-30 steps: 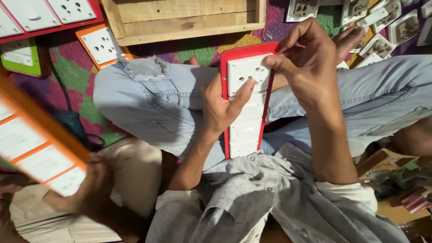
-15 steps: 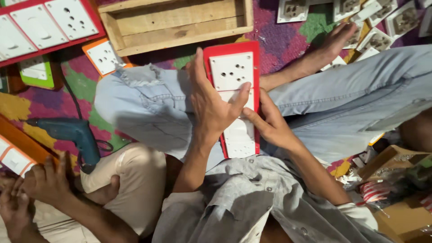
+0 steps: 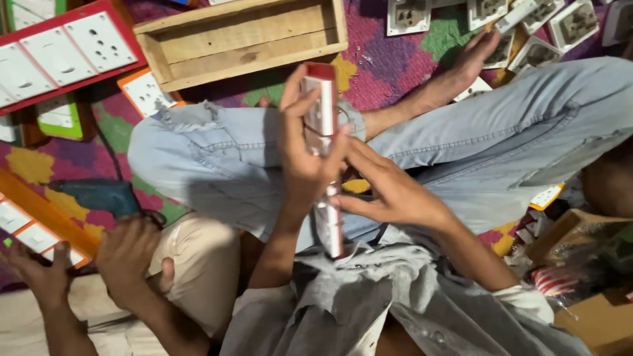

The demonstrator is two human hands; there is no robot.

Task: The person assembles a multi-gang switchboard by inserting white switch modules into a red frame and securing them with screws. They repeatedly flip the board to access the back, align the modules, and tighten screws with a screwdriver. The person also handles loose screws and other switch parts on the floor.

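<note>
Board (image 3: pixel 323 125) now edge-on, two hands (image 3: pixel 310 165).

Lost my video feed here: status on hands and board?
Left hand and right hand both grip the red-framed white switchboard panel, turned edge-on over the lap. Another person's hands work nearby, apart.
</note>
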